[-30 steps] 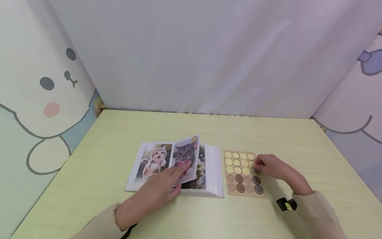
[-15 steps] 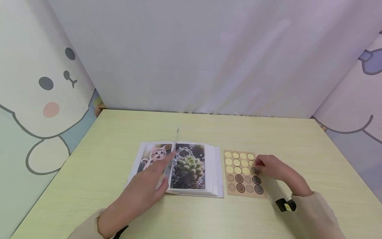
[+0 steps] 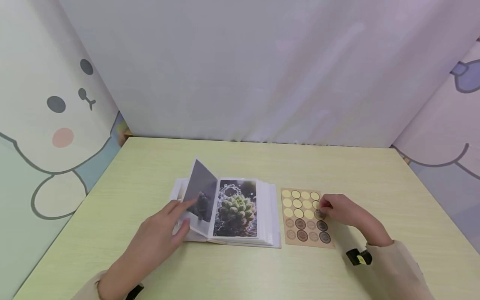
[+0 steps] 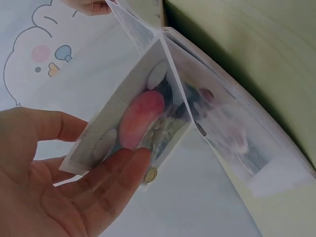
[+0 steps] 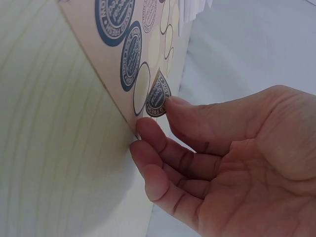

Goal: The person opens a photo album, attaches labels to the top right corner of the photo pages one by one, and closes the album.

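Note:
An open photo album (image 3: 276,216) lies on the table, a succulent photo (image 3: 236,208) showing on its right side. My left hand (image 3: 159,229) is at a raised page (image 3: 202,191) that slants toward the left. Its extended fingers touch this page, and the thumb stands apart from it. In the left wrist view, the page's see-through sleeve (image 4: 140,116) shows a pink, rounded shape. A sheet of round stickers (image 3: 307,229) lies right of the album. My right hand (image 3: 343,210) pinches a dark round sticker (image 5: 159,98) between thumb and finger at the sheet's right edge; the sticker looks bent.
The pale wooden table (image 3: 240,271) extends around both things. Behind it hangs a light curtain (image 3: 240,75), and cartoon-printed cloth (image 3: 63,125) stands at the left side.
My left hand has swung the album page with the grey cat photo from right to left, uncovering the succulent photo. The right hand has stayed at the sticker sheet.

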{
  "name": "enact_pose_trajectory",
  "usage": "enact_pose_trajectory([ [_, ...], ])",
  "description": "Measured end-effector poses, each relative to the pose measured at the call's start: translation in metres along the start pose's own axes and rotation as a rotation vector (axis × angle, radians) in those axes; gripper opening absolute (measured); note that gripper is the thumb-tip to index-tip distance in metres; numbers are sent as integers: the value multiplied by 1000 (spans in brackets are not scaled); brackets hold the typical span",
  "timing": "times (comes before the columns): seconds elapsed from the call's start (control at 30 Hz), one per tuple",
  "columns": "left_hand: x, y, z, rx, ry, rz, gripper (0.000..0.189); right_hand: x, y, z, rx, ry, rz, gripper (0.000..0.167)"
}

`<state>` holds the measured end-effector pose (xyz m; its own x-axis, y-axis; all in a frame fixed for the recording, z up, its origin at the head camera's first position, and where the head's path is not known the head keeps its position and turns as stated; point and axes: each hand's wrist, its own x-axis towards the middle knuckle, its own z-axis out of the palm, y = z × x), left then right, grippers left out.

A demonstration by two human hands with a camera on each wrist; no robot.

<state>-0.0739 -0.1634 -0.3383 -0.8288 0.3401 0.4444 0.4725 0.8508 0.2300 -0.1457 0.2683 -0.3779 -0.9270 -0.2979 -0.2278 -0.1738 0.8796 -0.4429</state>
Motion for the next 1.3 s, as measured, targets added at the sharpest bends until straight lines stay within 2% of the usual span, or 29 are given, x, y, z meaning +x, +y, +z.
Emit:
enact_pose_trajectory([
  [0.13, -3, -5, -1, 12, -56, -72, 40, 0, 1, 1, 5, 1, 2, 5],
  [0.57, -11, -18, 0, 56, -161, -184, 35, 0, 1, 1, 13, 13, -25, 6],
  [0.97, -22, -31, 8, 76, -213, -205, 35, 0, 2, 0, 11, 0, -10, 5],
  [1.3, -31, -40, 17, 110, -405, -229, 41, 0, 1, 0, 13, -3, 12, 4],
])
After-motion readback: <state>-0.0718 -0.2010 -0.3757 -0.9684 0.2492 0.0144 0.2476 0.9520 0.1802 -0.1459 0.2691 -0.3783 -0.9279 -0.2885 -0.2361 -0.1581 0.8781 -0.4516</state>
